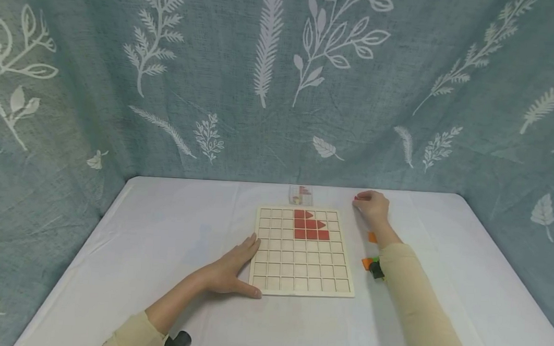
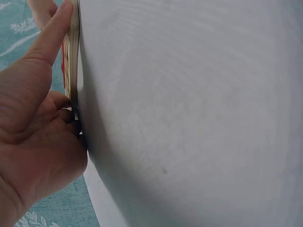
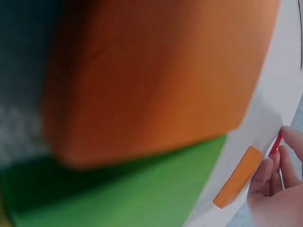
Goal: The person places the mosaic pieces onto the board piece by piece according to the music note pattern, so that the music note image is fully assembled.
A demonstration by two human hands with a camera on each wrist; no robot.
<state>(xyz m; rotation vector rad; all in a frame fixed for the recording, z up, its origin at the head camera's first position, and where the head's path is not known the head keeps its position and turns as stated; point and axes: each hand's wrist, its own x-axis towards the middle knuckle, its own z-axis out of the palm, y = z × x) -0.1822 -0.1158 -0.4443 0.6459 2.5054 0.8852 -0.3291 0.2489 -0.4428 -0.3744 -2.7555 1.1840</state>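
Note:
My left hand point(image 1: 231, 266) rests at the left edge of a wooden grid board point(image 1: 287, 257), thumb at its lower corner and fingers along its side; the left wrist view shows the hand point(image 2: 35, 118) against the board's edge point(image 2: 74, 56). Several red tiles point(image 1: 311, 233) fill cells in the upper right part of the board, two of them pointed. Past the board's upper right corner, my right hand point(image 1: 374, 207) pinches a small red tile point(image 1: 356, 198). In the right wrist view that red tile point(image 3: 276, 143) stands on edge between thumb and fingers.
A small pattern card point(image 1: 301, 195) lies behind the board. Under and beside my right forearm are an orange tile point(image 1: 372, 237), another orange tile point(image 1: 366, 264) and a green tile point(image 3: 142, 189). A black cylindrical device point(image 1: 182, 340) sits at my left wrist. A leaf-patterned curtain point(image 1: 241, 140) hangs behind the white table point(image 1: 185, 210).

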